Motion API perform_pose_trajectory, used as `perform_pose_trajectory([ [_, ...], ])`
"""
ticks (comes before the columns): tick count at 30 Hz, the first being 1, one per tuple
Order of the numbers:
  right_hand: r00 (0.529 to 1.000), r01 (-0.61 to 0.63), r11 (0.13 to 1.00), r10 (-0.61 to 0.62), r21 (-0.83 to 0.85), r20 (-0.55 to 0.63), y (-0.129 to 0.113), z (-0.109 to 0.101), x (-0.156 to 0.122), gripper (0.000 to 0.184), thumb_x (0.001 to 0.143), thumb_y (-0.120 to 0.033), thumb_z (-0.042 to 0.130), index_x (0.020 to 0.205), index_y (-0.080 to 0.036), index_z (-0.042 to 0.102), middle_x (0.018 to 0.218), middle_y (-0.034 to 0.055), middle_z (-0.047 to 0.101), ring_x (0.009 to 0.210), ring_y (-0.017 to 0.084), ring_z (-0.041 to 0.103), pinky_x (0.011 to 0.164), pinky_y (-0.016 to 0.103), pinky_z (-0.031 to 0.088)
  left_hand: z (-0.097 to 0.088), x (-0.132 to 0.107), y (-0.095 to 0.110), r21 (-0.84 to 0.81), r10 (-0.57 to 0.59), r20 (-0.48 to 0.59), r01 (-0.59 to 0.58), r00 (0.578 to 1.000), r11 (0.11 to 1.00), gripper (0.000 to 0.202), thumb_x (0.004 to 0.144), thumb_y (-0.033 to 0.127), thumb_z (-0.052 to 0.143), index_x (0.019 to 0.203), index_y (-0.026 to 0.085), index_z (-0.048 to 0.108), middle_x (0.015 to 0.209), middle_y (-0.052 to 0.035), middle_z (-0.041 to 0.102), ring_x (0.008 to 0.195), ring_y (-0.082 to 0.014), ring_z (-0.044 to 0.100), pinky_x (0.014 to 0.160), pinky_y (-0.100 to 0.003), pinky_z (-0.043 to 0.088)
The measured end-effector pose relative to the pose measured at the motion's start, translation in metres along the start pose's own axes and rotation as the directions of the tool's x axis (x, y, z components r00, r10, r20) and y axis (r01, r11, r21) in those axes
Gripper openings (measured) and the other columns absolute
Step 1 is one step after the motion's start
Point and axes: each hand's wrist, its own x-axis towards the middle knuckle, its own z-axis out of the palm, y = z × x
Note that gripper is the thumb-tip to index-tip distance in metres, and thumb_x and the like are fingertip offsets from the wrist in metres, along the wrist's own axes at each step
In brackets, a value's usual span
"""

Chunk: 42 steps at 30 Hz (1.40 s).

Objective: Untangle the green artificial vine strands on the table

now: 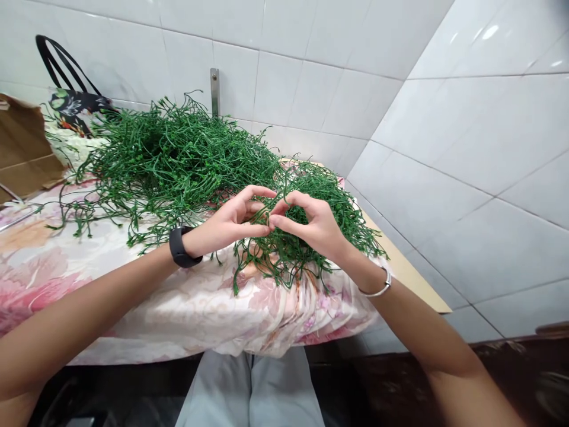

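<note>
My left hand, with a black band on its wrist, and my right hand, with a silver bangle, meet fingertip to fingertip over the table. Both are closed in a pinch on a thin green artificial stem; a loop of it shows between the fingers. Behind and under the right hand lies a smaller heap of green artificial stems with small budded tips. To the left and farther back spreads a larger heap of such stems. Loose ends trail over the cloth near my left wrist.
A floral tablecloth covers the table, its folds hanging at the front. At the far left stand a brown cardboard box and a black floral bag, with white pieces beside them. White tiled walls close off the back and right.
</note>
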Motion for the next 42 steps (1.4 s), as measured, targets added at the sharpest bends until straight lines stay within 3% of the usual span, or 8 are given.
perform_pose_trajectory([
  [8, 0.992, 0.084, 0.996, -0.084, 0.002, 0.091, 0.009, 0.004, -0.002, 0.017, 0.07, -0.029, 0.064, 0.076, -0.014, 0.058, 0.07, 0.0004, 0.057, 0.069, 0.01, 0.053, 0.07, 0.027, 0.042, 0.003, -0.003, -0.003, 0.228, 0.021, 0.069, -0.037, 0.997, 0.973, 0.047, 0.077, 0.018, 0.056, 0.119, 0.019, 0.035, 0.091, -0.0033, 0.053, 0.094, -0.0143, 0.051, 0.08, -0.027, 0.042],
  [13, 0.994, 0.094, 0.996, -0.095, 0.008, 0.049, 0.005, 0.002, -0.002, 0.01, 0.072, -0.023, 0.059, 0.078, -0.015, 0.057, 0.074, 0.0013, 0.058, 0.073, 0.011, 0.053, 0.071, 0.027, 0.043, 0.006, -0.002, -0.002, 0.231, 0.126, -0.012, -0.12, 0.992, 0.966, 0.028, 0.077, 0.013, 0.054, 0.103, 0.016, 0.045, 0.098, -0.0047, 0.051, 0.096, -0.0134, 0.051, 0.086, -0.027, 0.04],
  [16, 0.997, 0.046, 0.998, -0.048, 0.033, 0.054, 0.001, 0.001, -0.003, 0.011, 0.073, -0.023, 0.058, 0.078, -0.014, 0.054, 0.075, 0.0012, 0.056, 0.073, 0.011, 0.053, 0.071, 0.027, 0.043, 0.007, -0.002, 0.001, 0.228, 0.13, -0.062, -0.113, 0.99, 0.967, 0.02, 0.075, 0.008, 0.052, 0.093, 0.015, 0.047, 0.091, -0.0021, 0.049, 0.087, -0.0109, 0.05, 0.079, -0.024, 0.04],
  [20, 0.995, -0.012, 0.98, -0.009, 0.201, 0.103, -0.001, 0.0, -0.004, 0.014, 0.077, -0.027, 0.057, 0.08, -0.014, 0.052, 0.08, 0.0026, 0.056, 0.077, 0.011, 0.053, 0.074, 0.027, 0.043, 0.006, -0.002, 0.004, 0.257, 0.126, -0.093, -0.098, 0.988, 0.962, 0.013, 0.074, 0.009, 0.052, 0.085, 0.015, 0.048, 0.082, 0.0, 0.047, 0.077, -0.0094, 0.046, 0.069, -0.022, 0.037],
  [26, 0.977, -0.125, 0.889, 0.034, 0.44, 0.209, 0.004, -0.002, -0.002, 0.015, 0.078, -0.025, 0.057, 0.076, -0.014, 0.046, 0.082, 0.0026, 0.054, 0.076, 0.008, 0.052, 0.071, 0.024, 0.045, 0.006, -0.003, 0.006, 0.378, 0.128, -0.059, -0.097, 0.99, 0.921, 0.004, 0.073, 0.014, 0.054, 0.077, 0.014, 0.052, 0.077, -0.0008, 0.049, 0.075, -0.0113, 0.044, 0.069, -0.025, 0.037],
  [34, 0.962, -0.095, 0.973, 0.035, 0.209, 0.272, 0.008, -0.003, -0.001, 0.008, 0.081, -0.016, 0.049, 0.087, -0.012, 0.051, 0.084, 0.0037, 0.055, 0.077, 0.009, 0.052, 0.072, 0.025, 0.043, 0.004, -0.002, 0.006, 0.38, -0.008, -0.081, 0.039, 0.997, 0.924, 0.013, 0.072, 0.009, 0.043, 0.074, 0.014, 0.054, 0.071, 0.0008, 0.052, 0.069, -0.01, 0.047, 0.064, -0.022, 0.037],
  [38, 0.96, 0.024, 1.0, -0.025, 0.007, 0.278, 0.006, 0.0, -0.004, 0.016, 0.079, -0.004, 0.039, 0.087, -0.014, 0.049, 0.082, 0.0024, 0.054, 0.075, 0.009, 0.049, 0.069, 0.024, 0.041, 0.004, -0.001, 0.002, 0.355, -0.068, -0.096, 0.098, 0.993, 0.93, 0.009, 0.069, 0.009, 0.04, 0.067, 0.014, 0.047, 0.063, 0.0028, 0.041, 0.06, -0.0084, 0.038, 0.055, -0.021, 0.031],
  [42, 0.949, 0.114, 0.992, -0.093, -0.052, 0.3, 0.006, 0.002, -0.005, 0.013, 0.083, -0.009, 0.036, 0.09, -0.014, 0.045, 0.085, 0.0044, 0.052, 0.078, 0.01, 0.048, 0.07, 0.024, 0.041, 0.005, -0.001, -0.001, 0.409, -0.054, -0.073, 0.079, 0.996, 0.909, 0.01, 0.073, 0.017, 0.045, 0.064, 0.015, 0.041, 0.062, 0.0035, 0.032, 0.058, -0.0076, 0.03, 0.053, -0.021, 0.025],
])
